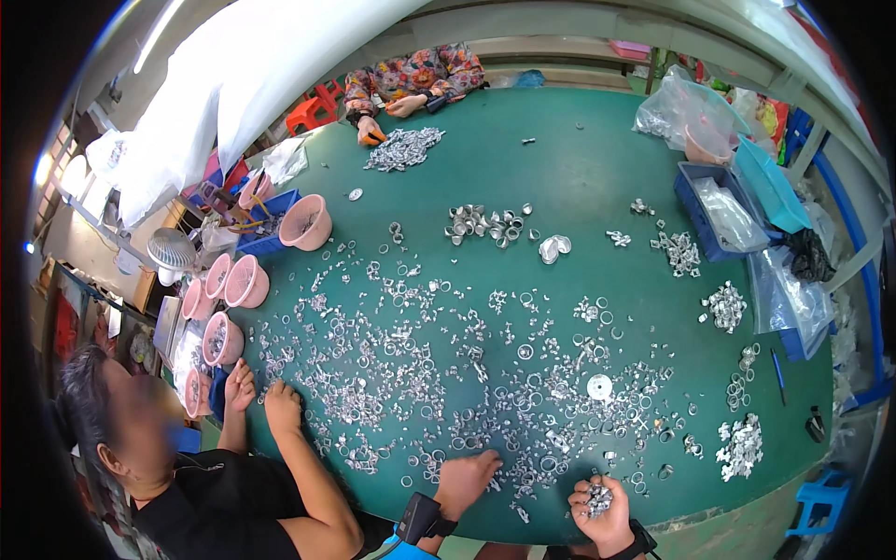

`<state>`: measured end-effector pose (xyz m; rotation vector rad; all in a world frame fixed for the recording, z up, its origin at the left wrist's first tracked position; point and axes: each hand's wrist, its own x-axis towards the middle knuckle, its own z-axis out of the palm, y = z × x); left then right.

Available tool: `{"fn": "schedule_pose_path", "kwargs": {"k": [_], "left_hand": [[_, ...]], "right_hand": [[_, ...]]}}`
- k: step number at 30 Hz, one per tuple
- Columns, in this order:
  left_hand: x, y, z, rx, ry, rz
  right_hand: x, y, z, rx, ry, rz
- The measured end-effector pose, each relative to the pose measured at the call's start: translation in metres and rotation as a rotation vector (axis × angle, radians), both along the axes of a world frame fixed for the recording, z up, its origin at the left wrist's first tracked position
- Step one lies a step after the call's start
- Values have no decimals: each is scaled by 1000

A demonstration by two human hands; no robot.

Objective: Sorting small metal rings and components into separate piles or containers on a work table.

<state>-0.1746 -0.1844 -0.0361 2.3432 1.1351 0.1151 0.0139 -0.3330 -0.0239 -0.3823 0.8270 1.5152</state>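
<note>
Near the front edge of the green table, my left hand reaches in among scattered small silver metal pieces. Its fingers are bent and drawn together at the tabletop; what they hold, if anything, is too small to make out. To the right, my right hand is turned palm up, with curled fingers cupping a small heap of silver metal pieces. Rings and tiny fittings lie loose around both hands. A round white disc rests among them, beyond my right hand.
At the left a co-worker has both hands by the loose pieces, beside pink tubs. Another person's hands work at a pile across the table. Sorted heaps, a blue pen and blue bins line the right.
</note>
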Motion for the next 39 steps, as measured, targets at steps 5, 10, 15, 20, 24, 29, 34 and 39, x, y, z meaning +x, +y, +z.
{"fn": "schedule_pose_path", "kwargs": {"k": [5, 10, 15, 20, 24, 29, 34, 39], "left_hand": [[2, -12, -4, -116, 131, 2], [0, -10, 33, -896, -622, 444], [-27, -12, 72, -1308, -1109, 511], [-41, -64, 42, -1120, -756, 637], [-32, -67, 18, -260, -255, 582], [-33, -57, -7, -85, 126, 466], [-31, -53, -7, -21, 123, 402], [-20, -59, -4, -130, 8, 403]], "right_hand": [[-1, -6, -1, 38, 40, -34], [-1, -8, -1, 39, 55, -35], [-1, -9, -4, 25, 43, -43], [-7, -3, -4, 9, 52, -1], [-9, 2, -3, 37, 71, -27], [-8, 5, -2, 21, 77, -52], [-8, 5, -6, 26, 47, 1], [1, -3, -6, 17, 83, -50]]}}
